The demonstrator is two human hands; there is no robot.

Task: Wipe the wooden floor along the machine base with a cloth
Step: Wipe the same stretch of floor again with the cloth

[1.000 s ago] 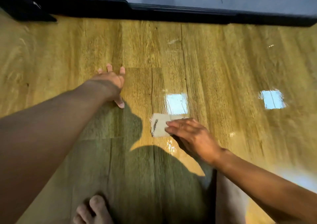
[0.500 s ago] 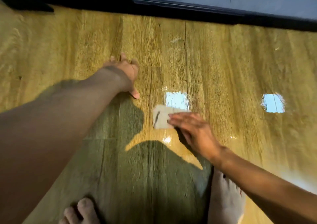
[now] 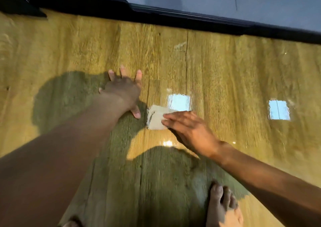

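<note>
Glossy wooden floor (image 3: 225, 74) runs up to the black machine base (image 3: 191, 19) along its far edge. Well short of that edge lies the pale cloth (image 3: 155, 118), pressed flat under the straight fingers of the right hand (image 3: 191, 131), likely for wiping pressure. Just beside it, the left hand (image 3: 122, 91) is spread flat on the boards, probably bracing the person's weight.

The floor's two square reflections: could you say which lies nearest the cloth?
The left reflection, just above the cloth; the right reflection sits far off.
</note>
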